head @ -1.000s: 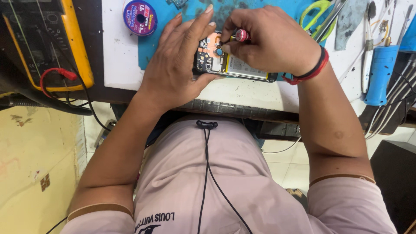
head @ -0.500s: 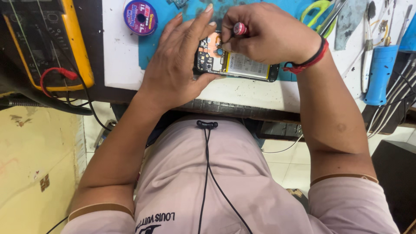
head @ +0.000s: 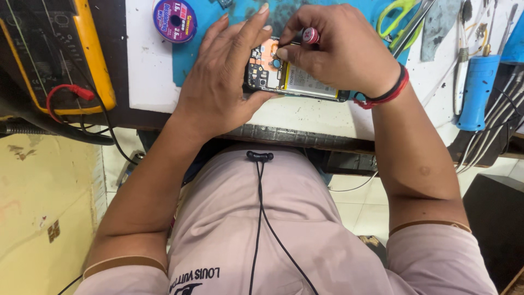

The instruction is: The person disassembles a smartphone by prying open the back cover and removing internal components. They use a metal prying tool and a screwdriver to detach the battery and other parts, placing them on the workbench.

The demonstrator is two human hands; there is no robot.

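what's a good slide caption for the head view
Left hand steadies an opened phone while right hand works a small screwdriver on it.

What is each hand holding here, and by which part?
Left hand steadies the opened phone by its left end; right hand pinches a small screwdriver near its cap.

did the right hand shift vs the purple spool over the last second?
Yes, slightly. The right hand with the red-capped screwdriver has edged up, away from the person, while the purple spool holds its place. The opened phone barely moved.

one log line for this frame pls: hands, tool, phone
left hand: steadies opened phone | right hand: holds small screwdriver, tip at phone's board | phone on blue mat
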